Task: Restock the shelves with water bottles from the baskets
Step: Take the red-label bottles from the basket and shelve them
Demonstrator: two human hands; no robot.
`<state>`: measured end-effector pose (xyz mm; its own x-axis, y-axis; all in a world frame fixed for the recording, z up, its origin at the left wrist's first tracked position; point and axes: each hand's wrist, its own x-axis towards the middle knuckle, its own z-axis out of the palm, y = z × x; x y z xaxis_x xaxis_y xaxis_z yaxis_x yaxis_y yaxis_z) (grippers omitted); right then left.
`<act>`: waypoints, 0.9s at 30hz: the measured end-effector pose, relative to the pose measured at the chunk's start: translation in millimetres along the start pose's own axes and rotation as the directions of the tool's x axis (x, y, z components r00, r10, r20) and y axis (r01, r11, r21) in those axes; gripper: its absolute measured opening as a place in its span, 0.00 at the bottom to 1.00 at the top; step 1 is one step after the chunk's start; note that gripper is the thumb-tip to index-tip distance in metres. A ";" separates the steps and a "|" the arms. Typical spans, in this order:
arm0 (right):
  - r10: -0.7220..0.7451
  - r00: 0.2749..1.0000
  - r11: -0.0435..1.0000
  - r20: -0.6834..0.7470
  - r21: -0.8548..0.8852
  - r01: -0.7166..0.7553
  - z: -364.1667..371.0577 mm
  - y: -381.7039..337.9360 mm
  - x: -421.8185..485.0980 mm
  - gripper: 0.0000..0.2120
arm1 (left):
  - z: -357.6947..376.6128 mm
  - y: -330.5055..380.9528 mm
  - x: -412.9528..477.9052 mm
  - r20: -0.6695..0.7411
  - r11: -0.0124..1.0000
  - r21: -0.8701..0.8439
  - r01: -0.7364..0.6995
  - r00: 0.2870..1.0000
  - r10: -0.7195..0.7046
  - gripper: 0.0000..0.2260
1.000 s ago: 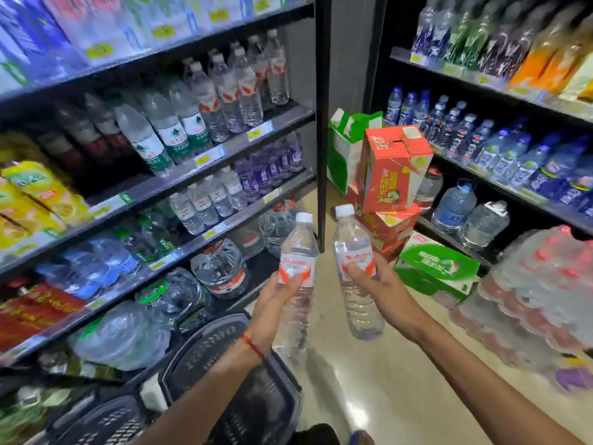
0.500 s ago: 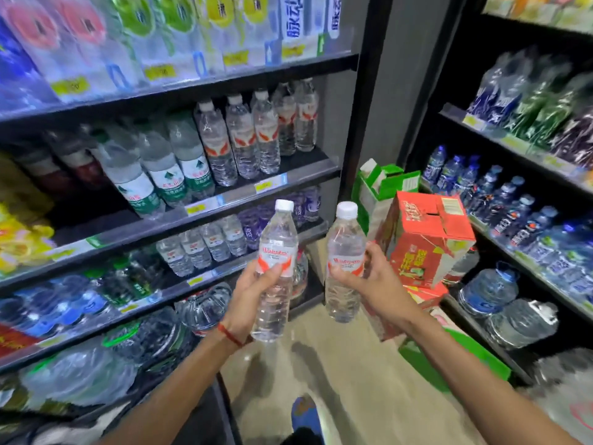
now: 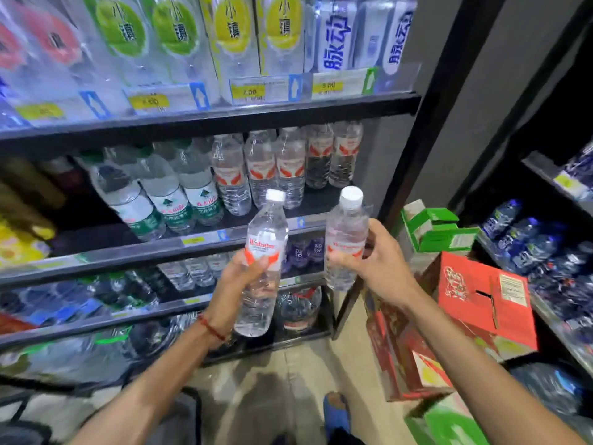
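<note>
Bottles of water, one in each hand, are held upright in front of the shelving. The left bottle point(image 3: 265, 239) has a white cap and a red-and-white label. The left hand point(image 3: 239, 285) wraps its middle from the left side, thumb across the lower edge of the label, so the neck and cap rise above the fist and the clear base hangs below it. The right bottle point(image 3: 346, 232), of the same make, sits a little higher. The right hand point(image 3: 383, 263) closes round it from the right with fingers curled over the label, cap above the grip and base just below. The two bottles are near each other but apart. Beyond and above both grips, a row of matching bottles point(image 3: 260, 170) stands on the middle shelf point(image 3: 160, 252), with green-labelled bottles point(image 3: 170, 200) further left on it. A red cord point(image 3: 210, 329) circles the left wrist. Right of the right hand are a red carton point(image 3: 484, 293) and a green carton point(image 3: 441, 232).
</note>
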<state>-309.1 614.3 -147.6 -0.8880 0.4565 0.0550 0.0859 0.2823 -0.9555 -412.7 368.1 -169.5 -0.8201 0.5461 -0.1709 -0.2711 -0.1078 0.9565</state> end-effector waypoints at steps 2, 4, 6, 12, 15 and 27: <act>-0.058 0.998 0.998 0.032 0.006 0.058 -5.6 -5.1 23.0 0.29 | 6.0 -2.8 4.2 -0.040 0.999 -0.033 -0.010 0.999 0.009 0.39; -0.111 0.992 0.994 0.058 0.004 0.111 -9.2 -9.9 43.9 0.29 | 12.1 -2.4 8.2 -0.071 0.998 -0.053 -0.025 0.997 0.021 0.38; -0.155 0.985 0.988 0.074 0.025 0.153 -11.6 -17.1 61.2 0.30 | 17.0 -0.9 11.2 -0.097 0.998 -0.054 -0.035 0.995 0.030 0.39; -0.236 0.970 0.971 0.064 0.053 0.233 -10.9 -13.4 104.3 0.30 | 28.7 5.0 17.2 -0.201 0.993 -0.034 -0.117 0.974 0.107 0.27; -0.271 0.962 0.961 0.026 0.056 0.270 -5.6 -8.7 121.4 0.32 | 31.6 7.0 17.5 -0.234 0.990 0.006 -0.141 0.962 0.138 0.25; -0.184 0.982 0.982 0.043 -0.035 0.185 21.1 10.9 190.7 0.24 | 32.3 6.1 30.1 -0.269 0.987 0.013 -0.161 0.950 0.159 0.44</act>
<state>-487.1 686.7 -153.6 -0.9074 0.3599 0.2169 -0.0641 0.3916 -0.9179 -422.8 410.7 -161.1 -0.9576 0.2784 -0.0741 -0.1287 -0.1834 0.9746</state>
